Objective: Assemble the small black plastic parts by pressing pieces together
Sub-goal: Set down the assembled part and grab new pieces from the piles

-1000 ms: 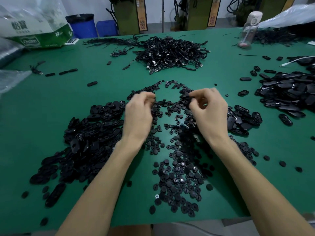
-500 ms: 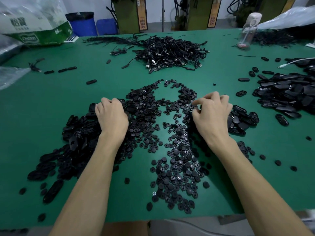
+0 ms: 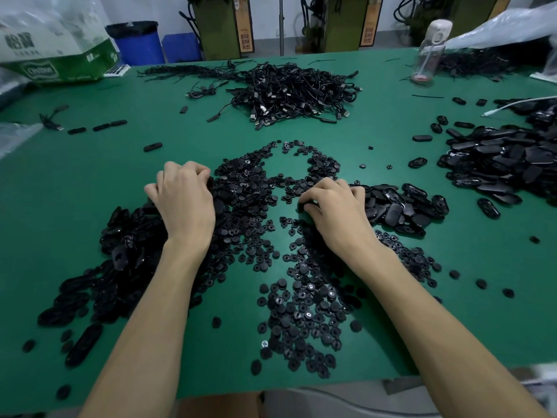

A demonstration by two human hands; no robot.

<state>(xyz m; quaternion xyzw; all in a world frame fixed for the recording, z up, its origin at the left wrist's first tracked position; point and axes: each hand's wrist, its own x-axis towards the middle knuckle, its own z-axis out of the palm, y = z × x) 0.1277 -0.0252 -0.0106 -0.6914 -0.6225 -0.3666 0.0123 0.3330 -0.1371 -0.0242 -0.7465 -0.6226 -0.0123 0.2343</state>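
Legible markings: one printed package and three upright placards.

The white-and-green package (image 3: 57, 52) at the far left corner of the counter (image 3: 120, 182) carries two large grey Chinese characters on its white upper panel; their exact reading cannot be resolved. Its green lower band holds a white oval logo with Latin lettering, too blurred to spell out, and a short line of small white characters further right, also unreadable. Three orange-brown placards (image 3: 245, 24) stand on the olive cabinets (image 3: 217, 25) behind the counter; each bears vertical columns of dark characters, too small to read. No numbers are readable anywhere.
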